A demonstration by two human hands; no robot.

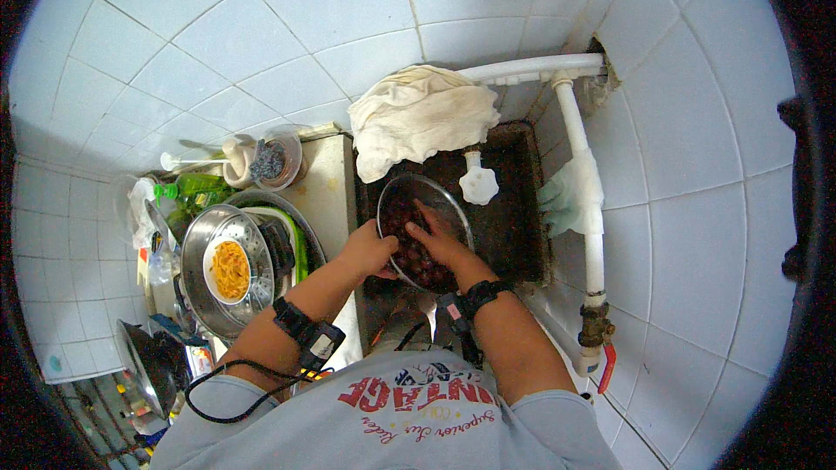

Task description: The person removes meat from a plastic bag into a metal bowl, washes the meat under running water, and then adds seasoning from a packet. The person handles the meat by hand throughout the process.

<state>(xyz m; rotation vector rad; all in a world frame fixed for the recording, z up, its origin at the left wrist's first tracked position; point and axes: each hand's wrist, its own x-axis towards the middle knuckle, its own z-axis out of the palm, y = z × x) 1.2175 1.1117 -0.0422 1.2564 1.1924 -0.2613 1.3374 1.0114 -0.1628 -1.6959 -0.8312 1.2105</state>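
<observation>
A round metal bowl (466, 217) is held tilted over the dark sink (516, 228). In it lie several small, dark reddish round pieces of food (418, 264), too dim to name surely. My left hand (375, 251) grips the bowl's left rim, thumb on top and fingers underneath. Inside the bowl is my right hand (436, 238), its thumb and a finger spread apart over the dark pieces. Nothing shows between them, though some of the fingers are hard to make out. A white faucet knob (479, 184) stands just beyond the bowl's upper right rim.
A cream cloth (421, 114) hangs over the white pipe (529, 66) behind the sink. At left, a steel steamer pot (196, 274) holds a white bowl (210, 277) of yellow shreds (230, 269). A green bottle (199, 190) lies beyond. A red-handled valve (607, 369) sits at right.
</observation>
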